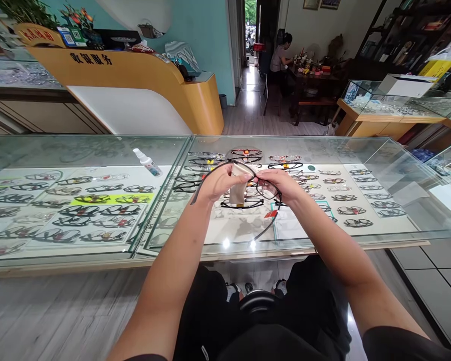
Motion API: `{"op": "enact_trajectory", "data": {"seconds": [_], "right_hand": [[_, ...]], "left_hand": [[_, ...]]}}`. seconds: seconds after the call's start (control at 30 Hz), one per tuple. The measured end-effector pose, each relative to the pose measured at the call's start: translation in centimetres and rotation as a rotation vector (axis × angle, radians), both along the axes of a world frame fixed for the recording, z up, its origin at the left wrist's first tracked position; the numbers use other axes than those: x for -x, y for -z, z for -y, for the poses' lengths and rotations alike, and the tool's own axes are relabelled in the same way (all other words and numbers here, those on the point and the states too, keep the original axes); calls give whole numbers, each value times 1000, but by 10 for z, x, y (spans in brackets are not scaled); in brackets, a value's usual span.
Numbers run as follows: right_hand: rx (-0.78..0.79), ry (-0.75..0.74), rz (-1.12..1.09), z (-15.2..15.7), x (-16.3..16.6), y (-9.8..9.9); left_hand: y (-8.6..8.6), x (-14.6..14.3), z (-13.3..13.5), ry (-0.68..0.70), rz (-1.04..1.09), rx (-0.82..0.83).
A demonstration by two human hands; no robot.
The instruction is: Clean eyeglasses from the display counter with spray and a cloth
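A pair of black-framed eyeglasses (266,189) is held up over the glass display case (218,240), with one temple hanging down to the right. My left hand (222,181) is closed around a beige cleaning cloth (238,193), which is pinched against the frame and covers part of it. The other temple runs up beside my left wrist. My right hand (281,181) grips the frame near the bridge and the other lens. A small red tag (271,214) shows by the lower temple. The fingertips of both hands nearly meet at the middle of the frame.
A white spray bottle (148,163) lies on the glass to the left. Rows of eyeglasses (93,199) fill the case below. Beyond stands a yellow-orange counter (135,65). A seated person (280,57) is at a dark table at the back.
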State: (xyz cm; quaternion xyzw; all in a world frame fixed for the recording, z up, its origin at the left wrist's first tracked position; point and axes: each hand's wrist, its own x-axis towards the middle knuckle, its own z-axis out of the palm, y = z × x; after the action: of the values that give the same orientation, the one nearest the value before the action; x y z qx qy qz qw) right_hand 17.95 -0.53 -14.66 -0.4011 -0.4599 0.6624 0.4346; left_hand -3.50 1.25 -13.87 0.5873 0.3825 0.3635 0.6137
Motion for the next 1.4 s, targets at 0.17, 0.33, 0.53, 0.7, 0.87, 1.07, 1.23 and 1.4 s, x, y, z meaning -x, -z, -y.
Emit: {"op": "enact_trajectory", "data": {"seconds": [0.17,0.33,0.53,0.7,0.87,1.07,1.23,1.4], "right_hand": [[-15,-10,1,-1,-1,3],[-27,-4,17,0,-2,-2],[-55,10,67,4,-1,-9],[-13,34,1,3,-1,-10],[-9,42,5,3,-6,-15],[-6,45,-11,1,-10,-12],[4,21,-9,-1,-8,-7],[30,-1,-20,0,-5,-3]], "left_hand": [[5,-3,0,-86,2,-82],[7,-9,0,-139,-8,-120],[8,-11,0,-119,32,-142],[12,-9,-3,-100,89,-99],[11,-5,-5,-211,113,-126],[0,-7,0,-230,137,-202],[0,-10,4,-210,41,-207],[0,-10,7,-152,10,-143]]}}
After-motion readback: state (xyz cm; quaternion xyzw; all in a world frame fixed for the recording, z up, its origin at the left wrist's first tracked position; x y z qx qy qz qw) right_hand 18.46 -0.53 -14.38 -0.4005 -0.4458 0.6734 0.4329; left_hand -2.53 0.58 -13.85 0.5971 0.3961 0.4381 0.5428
